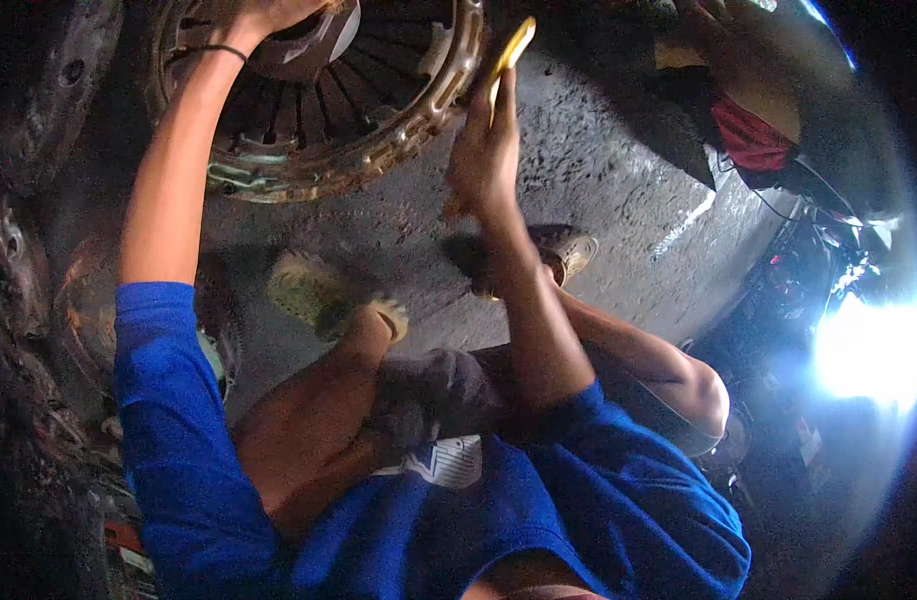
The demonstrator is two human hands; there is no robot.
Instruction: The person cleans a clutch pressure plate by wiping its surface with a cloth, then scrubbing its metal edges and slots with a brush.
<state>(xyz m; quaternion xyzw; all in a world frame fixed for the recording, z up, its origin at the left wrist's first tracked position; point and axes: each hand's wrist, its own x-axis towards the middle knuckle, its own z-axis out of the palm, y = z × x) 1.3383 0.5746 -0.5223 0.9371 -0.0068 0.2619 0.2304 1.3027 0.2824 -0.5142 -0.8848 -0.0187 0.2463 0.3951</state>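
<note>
A large round clutch pressure plate [409, 150] with a rusty ring and dark radial spring fingers lies on the floor at the top of the view. My left hand [279, 12] is over its middle, beside a grey rounded hub [329, 45]. The top edge of the frame cuts off most of that hand's fingers. To the right of the ring, my right hand [487, 155] is closed on a narrow yellow object [514, 50] that points up and away. Its exact kind does not show.
My sandalled feet [384, 315] stand below the plate on the rough grey floor [619, 150]. Large dark metal parts [19, 270] line the left side. A red cloth [749, 135] is at upper right, with cables and a bright light [872, 350] below it.
</note>
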